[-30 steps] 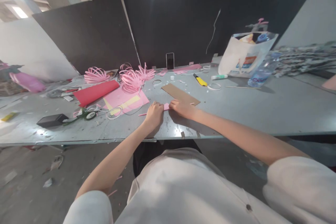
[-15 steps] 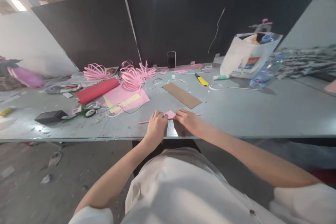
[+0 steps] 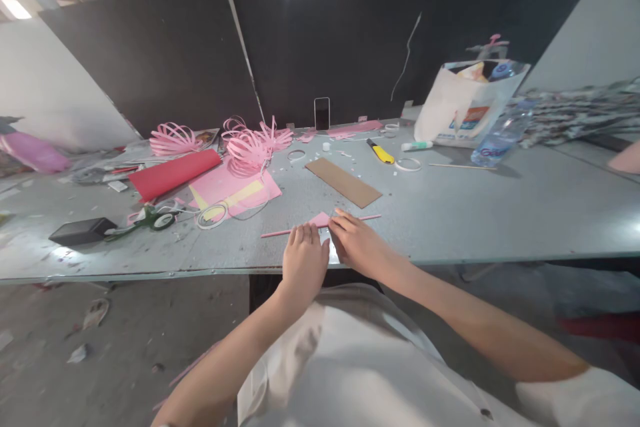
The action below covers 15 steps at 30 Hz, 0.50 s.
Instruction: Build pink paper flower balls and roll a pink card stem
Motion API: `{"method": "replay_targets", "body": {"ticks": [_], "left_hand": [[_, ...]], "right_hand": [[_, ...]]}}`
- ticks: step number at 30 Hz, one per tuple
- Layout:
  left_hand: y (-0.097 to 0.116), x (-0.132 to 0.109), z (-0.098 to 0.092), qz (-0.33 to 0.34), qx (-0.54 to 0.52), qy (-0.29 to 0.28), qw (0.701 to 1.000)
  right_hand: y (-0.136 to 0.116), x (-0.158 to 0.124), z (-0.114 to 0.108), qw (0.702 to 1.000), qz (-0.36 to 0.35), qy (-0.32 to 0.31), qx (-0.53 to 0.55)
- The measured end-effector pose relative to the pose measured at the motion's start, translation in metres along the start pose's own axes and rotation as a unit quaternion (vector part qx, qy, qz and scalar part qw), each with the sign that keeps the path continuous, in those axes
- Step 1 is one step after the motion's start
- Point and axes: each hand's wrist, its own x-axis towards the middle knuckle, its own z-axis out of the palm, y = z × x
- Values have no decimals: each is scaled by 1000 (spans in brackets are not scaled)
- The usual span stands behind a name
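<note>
A thin pink paper roll (image 3: 275,234) lies across the table near its front edge, with a pointed flap of pink paper (image 3: 320,219) standing out from its middle. My left hand (image 3: 306,257) rests on the roll, palm down, fingers stretched out side by side and thumb apart. Just right of the flap, my right hand (image 3: 363,243) has its fingers bent around the roll; the fingertips are partly hidden. The roll's ends stick out past both hands.
Beyond my hands lies a brown cardboard strip (image 3: 343,182). A yellow cutter (image 3: 383,153), a glue stick (image 3: 417,145) and a plastic bottle (image 3: 493,141) are farther right. To the left are a red paper roll (image 3: 175,175), green-handled scissors (image 3: 155,217) and a black block (image 3: 83,231).
My left hand has drawn back toward me and flattened, with its fingers now side by side on the roll. My right hand stays at the flap, slightly lower. The view has shifted a little.
</note>
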Motion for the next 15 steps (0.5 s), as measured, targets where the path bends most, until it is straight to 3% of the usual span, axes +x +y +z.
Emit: {"method": "replay_targets", "body": {"ticks": [7, 15], "left_hand": [[0, 9, 5, -27, -18, -37, 999], [8, 12, 8, -70, -25, -54, 996]], "right_hand": [[-4, 3, 6, 998, 64, 1, -30], [7, 5, 17, 998, 32, -33, -54]]}}
